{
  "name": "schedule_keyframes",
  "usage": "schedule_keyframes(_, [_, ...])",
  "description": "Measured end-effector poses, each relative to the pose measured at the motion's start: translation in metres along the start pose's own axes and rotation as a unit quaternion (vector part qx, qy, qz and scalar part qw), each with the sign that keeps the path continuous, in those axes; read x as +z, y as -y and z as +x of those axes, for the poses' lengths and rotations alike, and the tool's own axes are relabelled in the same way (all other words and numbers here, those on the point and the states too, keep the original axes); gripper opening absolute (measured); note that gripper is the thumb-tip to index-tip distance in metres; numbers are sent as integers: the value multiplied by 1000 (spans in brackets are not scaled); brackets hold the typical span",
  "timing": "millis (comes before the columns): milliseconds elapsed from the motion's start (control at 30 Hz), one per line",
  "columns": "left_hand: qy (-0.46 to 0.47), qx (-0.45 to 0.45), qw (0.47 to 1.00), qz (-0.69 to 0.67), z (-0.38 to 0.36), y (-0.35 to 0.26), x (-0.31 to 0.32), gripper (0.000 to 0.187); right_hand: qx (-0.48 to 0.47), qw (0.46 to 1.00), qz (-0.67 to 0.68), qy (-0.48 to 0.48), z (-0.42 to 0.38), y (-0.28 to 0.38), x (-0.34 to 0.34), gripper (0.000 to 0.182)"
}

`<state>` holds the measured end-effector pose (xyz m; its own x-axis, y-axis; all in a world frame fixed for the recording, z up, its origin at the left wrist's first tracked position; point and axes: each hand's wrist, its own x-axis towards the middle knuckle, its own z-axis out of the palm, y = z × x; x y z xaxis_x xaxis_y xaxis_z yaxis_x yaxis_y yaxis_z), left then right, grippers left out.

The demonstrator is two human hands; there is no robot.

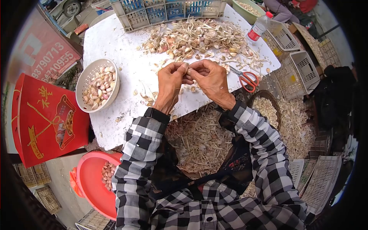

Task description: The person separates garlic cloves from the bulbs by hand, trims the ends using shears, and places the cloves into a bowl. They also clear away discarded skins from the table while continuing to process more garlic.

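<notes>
On the far left, a red sign point(34, 46) bears numbers ending 0713 and 0955, above a red box point(50, 126) with gold characters point(43, 97). Rightward, a red plastic basin point(89, 178) holds reddish cloves point(108, 175), a cream perforated colander point(79, 92) garlic cloves point(100, 89). Over the white table point(132, 74), my left hand point(170, 80) and right hand point(212, 79) pinch together on a small piece point(188, 69), its long axis hidden by my fingers. Then red-handled scissors point(240, 74), a red-capped clear bottle point(260, 26) and a round basket point(279, 112) of pale cloves point(265, 108).
</notes>
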<state>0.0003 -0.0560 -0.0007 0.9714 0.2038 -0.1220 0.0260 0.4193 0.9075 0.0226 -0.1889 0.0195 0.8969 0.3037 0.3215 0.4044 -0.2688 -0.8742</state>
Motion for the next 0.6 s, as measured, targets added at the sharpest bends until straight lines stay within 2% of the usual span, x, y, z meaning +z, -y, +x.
schedule_keyframes(33, [-5, -24, 999, -27, 0, -1, -1, 17, -57, 997, -51, -6, 1, 1, 1, 15])
schedule_keyframes(67, [-6, -22, 999, -27, 0, -1, -4, 17, -59, 997, -51, -5, 1, 0, 1, 15])
schedule_keyframes(133, [15, -86, 992, -96, 0, -4, -8, 21, 34, 997, 65, 26, 5, -1, -2, 17])
schedule_keyframes(167, [16, -84, 992, -97, 1, -5, -9, 21, 96, 985, 133, 47, 10, 0, -8, 20])
schedule_keyframes(200, [37, -92, 989, -114, 0, -7, -9, 22, 95, 986, 132, 46, 14, -2, -11, 20])
schedule_keyframes(267, [58, -100, 984, -133, 0, -8, -7, 22, 157, 954, 252, 50, 18, -7, -15, 26])
schedule_keyframes(400, [82, -73, 990, -83, 0, -9, -9, 20, 162, 964, 186, 103, 18, -3, -19, 32])
schedule_keyframes(600, [79, -49, 995, -29, 0, -6, -8, 20, 154, 961, 181, 142, 15, 5, -21, 29])
